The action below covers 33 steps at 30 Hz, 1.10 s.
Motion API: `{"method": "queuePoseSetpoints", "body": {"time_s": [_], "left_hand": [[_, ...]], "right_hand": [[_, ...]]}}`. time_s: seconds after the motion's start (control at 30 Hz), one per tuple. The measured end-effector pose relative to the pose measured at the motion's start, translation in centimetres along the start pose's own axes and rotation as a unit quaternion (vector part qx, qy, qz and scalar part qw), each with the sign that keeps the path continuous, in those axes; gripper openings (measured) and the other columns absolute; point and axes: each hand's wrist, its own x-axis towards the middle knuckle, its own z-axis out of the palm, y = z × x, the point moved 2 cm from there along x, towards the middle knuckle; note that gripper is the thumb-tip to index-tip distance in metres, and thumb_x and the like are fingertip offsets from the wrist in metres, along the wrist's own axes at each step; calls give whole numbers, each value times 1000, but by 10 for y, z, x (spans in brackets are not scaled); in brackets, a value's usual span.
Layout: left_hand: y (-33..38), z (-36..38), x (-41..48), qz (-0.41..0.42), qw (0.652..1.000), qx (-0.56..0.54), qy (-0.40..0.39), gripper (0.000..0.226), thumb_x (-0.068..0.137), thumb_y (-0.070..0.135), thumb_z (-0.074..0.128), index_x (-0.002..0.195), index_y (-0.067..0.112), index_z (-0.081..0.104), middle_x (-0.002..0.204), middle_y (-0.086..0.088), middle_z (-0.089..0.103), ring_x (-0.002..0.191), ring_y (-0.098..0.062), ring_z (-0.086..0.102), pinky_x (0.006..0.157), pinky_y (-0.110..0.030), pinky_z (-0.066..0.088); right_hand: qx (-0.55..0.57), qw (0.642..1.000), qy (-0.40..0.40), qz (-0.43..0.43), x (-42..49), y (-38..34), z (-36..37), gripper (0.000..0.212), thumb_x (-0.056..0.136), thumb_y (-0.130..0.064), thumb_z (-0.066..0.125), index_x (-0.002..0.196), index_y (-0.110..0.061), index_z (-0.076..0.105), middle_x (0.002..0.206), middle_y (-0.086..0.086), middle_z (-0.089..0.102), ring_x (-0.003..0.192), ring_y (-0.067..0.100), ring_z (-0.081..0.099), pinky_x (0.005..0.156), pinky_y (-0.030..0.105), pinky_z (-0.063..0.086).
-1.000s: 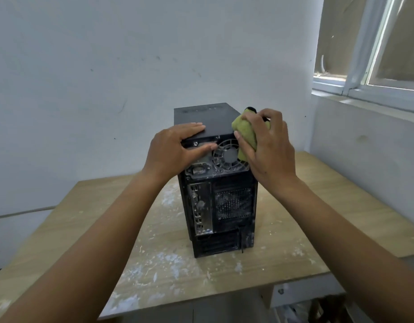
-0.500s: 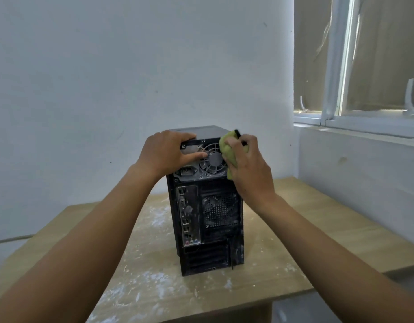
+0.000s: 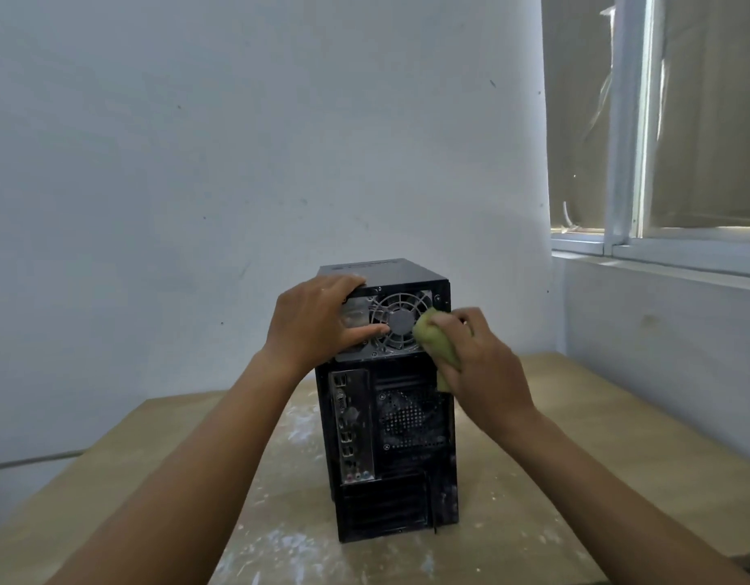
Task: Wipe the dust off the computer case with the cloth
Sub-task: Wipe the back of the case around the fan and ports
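Computer case (image 3: 390, 437): upright, mid-tabletop (image 3: 596, 437), dusty rear panel facing the wearer.
Cloth (image 3: 434, 342): bunched, pinched in the right hand (image 3: 483, 365)'s curled fingers (image 3: 447, 319), at 3 o'clock of the fan grille (image 3: 400, 323).
Left hand (image 3: 318, 320): fingers spread, bracing the top corner at 10 o'clock.
Recommended: short firm downward strokes against that brace.

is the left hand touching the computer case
Touching. Head view: the left hand rests on the computer case, fingers over its top edge, thumb pressed across the back panel.
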Motion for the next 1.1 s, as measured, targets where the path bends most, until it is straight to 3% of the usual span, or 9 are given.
{"method": "queuePoseSetpoints", "body": {"time_s": [0.23, 0.37, 0.47, 0.57, 0.73, 0.83, 0.9, 1.0, 1.1], "left_hand": [[-2, 2, 0, 7, 1000, -4, 18, 73, 70, 78, 61, 115, 22, 67, 104, 5, 73, 89, -16, 70, 62, -26, 50], [-4, 1, 1, -9, 1000, -27, 6, 77, 67, 84, 55, 115, 25, 68, 105, 7, 73, 91, -15, 70, 64, -23, 44], [-9, -2, 5, -29, 996, -81, -12, 80, 63, 86, 50, 114, 28, 70, 106, 9, 74, 93, -14, 69, 71, -26, 49], [-16, -2, 10, -52, 983, -170, -40, 83, 57, 85, 57, 115, 28, 71, 110, 11, 72, 97, -8, 68, 82, -30, 55], [-19, 2, 9, -62, 974, -214, -41, 88, 55, 84, 61, 119, 24, 71, 117, 7, 71, 105, -8, 67, 91, -32, 54], [-19, 2, 9, -62, 975, -211, -41, 88, 54, 85, 60, 118, 25, 71, 117, 7, 71, 105, -7, 67, 92, -33, 54], [-20, 3, 9, -65, 974, -215, -43, 88, 54, 85, 60, 118, 26, 71, 117, 7, 71, 104, -8, 67, 91, -33, 54], [-19, 3, 9, -64, 974, -216, -37, 88, 55, 85, 60, 118, 25, 71, 116, 6, 71, 103, -8, 68, 90, -33, 55], [-18, 4, 8, -62, 974, -218, -31, 87, 55, 84, 60, 117, 25, 72, 114, 5, 72, 100, -9, 68, 89, -32, 55]], "right_hand": [[-31, 997, 33, 59, 53, -4, -12, 29, 96, -38, 53, 120, -21, 54, 114, 5, 49, 73, 28, 57, 59, 36, 51], [-38, 997, 50, 45, 34, -4, -1, 27, 95, -37, 54, 115, -18, 55, 105, 9, 51, 62, 30, 56, 49, 37, 50], [-24, 999, 36, 30, 8, -1, 11, 25, 93, -39, 53, 112, -22, 52, 99, 7, 52, 55, 25, 55, 41, 35, 50], [-10, 999, 5, 39, -11, 1, 17, 25, 91, -44, 51, 110, -28, 47, 98, 3, 53, 55, 23, 56, 41, 32, 49], [16, 996, -15, 82, -6, 3, 8, 28, 89, -45, 59, 110, -26, 57, 95, -5, 55, 66, 19, 58, 56, 30, 47], [8, 992, -5, 127, 21, 3, -5, 34, 89, -49, 61, 111, -26, 50, 91, -6, 54, 71, 18, 55, 64, 32, 45], [-12, 989, 6, 148, 37, 1, -10, 38, 88, -50, 61, 111, -23, 47, 90, -5, 54, 73, 21, 53, 63, 32, 40], [-60, 990, 61, 114, 42, -5, -8, 31, 90, -46, 58, 107, -21, 52, 98, -2, 54, 75, 24, 54, 59, 29, 38], [-81, 989, 67, 102, 30, -5, 7, 31, 93, -46, 51, 112, -22, 49, 112, 4, 48, 91, 27, 51, 58, 30, 37]]}}
